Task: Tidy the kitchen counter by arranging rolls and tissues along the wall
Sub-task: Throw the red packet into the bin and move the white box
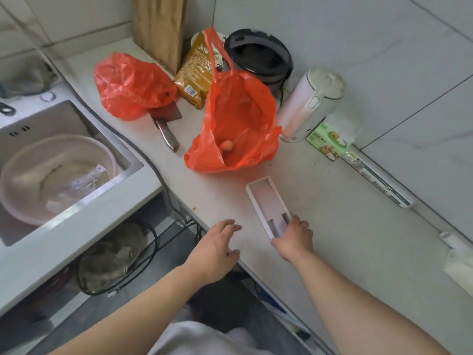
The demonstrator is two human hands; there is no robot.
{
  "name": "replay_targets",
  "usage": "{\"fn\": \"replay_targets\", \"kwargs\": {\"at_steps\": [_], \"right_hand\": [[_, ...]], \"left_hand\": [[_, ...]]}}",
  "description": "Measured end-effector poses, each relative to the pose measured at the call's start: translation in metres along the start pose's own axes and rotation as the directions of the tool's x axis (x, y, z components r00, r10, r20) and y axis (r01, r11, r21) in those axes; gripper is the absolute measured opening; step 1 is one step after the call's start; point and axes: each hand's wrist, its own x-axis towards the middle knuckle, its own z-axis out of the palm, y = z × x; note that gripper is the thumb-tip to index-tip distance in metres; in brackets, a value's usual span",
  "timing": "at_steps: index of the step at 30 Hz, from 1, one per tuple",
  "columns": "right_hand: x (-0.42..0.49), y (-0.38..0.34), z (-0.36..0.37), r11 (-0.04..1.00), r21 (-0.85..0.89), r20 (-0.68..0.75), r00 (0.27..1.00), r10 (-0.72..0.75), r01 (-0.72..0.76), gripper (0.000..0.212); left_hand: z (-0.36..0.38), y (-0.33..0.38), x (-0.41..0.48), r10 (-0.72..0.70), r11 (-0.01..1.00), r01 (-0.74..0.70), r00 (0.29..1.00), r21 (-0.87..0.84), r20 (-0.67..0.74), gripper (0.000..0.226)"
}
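while left hand point(217, 248) hovers open, right hand point(294, 237) seemingly pinches near end of white box point(266, 201).

Home kitchen: steel sink point(64, 119), tiled walls point(358, 34), rice cooker point(258, 57), kettle point(312, 103).

Brushed steel sink point(38, 119), thin crinkly glossy orange plastic bag point(238, 124), matt speckled white stone-look counter point(345, 239), glossy grey wall tiles point(384, 47).

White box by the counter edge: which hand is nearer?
Right. Right hand grips the white box at its near end; left hand hovers apart, left of it.
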Motion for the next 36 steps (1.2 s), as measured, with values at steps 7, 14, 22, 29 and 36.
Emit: {"fn": "replay_targets", "kwargs": {"at_steps": [7,14,22,29,36], "right_hand": [[-0.053,0.016,0.002,0.979,0.132,-0.074,0.987,-0.143,0.152,0.075],[-0.089,0.051,0.013,0.887,0.089,-0.123,0.889,-0.441,0.453,0.064],[-0.132,0.084,0.048,0.719,0.091,-0.017,0.723,-0.691,0.689,0.072],[-0.203,0.071,0.098,0.462,0.152,0.161,0.439,-0.884,0.874,0.067],[-0.289,0.036,0.143,0.164,0.186,0.302,0.103,-0.948,0.969,0.054]], "left_hand": [[0.008,0.014,0.012,-0.423,0.675,0.272,0.904,-0.686,-0.058,0.060],[0.022,0.014,-0.032,-0.509,0.639,0.210,0.837,-0.740,-0.202,0.069],[0.079,0.010,-0.149,-0.645,0.629,0.230,0.688,-0.743,-0.333,0.046],[0.135,-0.010,-0.283,-0.819,0.525,0.332,0.448,-0.783,-0.359,0.042],[0.178,-0.033,-0.405,-0.935,0.349,0.259,0.164,-0.901,-0.315,0.049]]}}
